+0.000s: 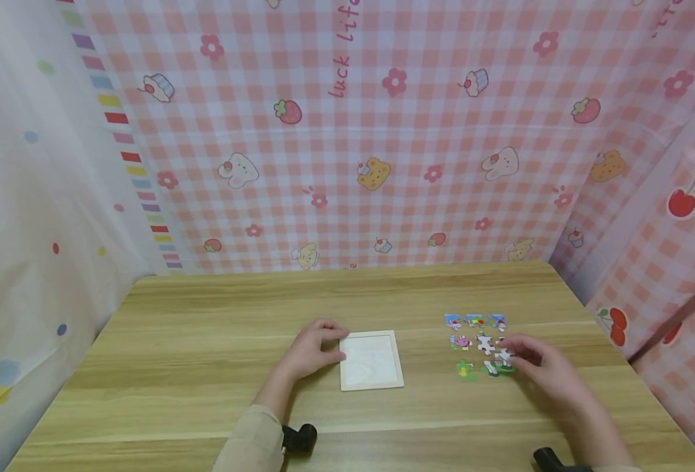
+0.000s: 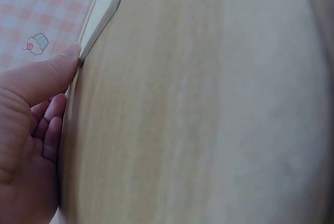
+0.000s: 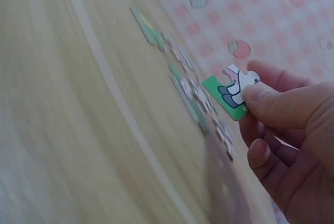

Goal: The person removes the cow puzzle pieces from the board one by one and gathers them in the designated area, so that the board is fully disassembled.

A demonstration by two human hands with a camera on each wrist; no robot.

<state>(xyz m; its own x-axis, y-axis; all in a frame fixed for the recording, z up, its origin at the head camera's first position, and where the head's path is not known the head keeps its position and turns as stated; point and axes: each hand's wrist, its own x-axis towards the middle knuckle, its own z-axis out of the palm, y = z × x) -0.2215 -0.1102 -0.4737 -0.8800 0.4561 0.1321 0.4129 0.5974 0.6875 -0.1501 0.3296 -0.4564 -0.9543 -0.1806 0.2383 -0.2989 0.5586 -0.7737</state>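
A square, pale wooden puzzle tray (image 1: 371, 362) with a raised rim lies flat on the table. My left hand (image 1: 313, 351) rests at its left side, thumb and forefinger spread and touching the rim near the upper left corner. To the right, my right hand (image 1: 547, 367) pinches a jigsaw piece (image 3: 232, 92) between thumb and forefinger. That piece is green and white with grey shapes, and the right wrist view shows it tilted above the tabletop. Loose jigsaw pieces (image 1: 463, 341) lie in rough rows just left of the right hand. The left hand's other fingers are partly hidden.
The wood-grain table (image 1: 206, 367) runs beneath everything. A pink checked cloth (image 1: 347, 131) hangs along its back edge, and more cloth (image 1: 46, 183) hangs at both sides. A black wrist camera mount (image 1: 300, 438) sits on the left forearm.
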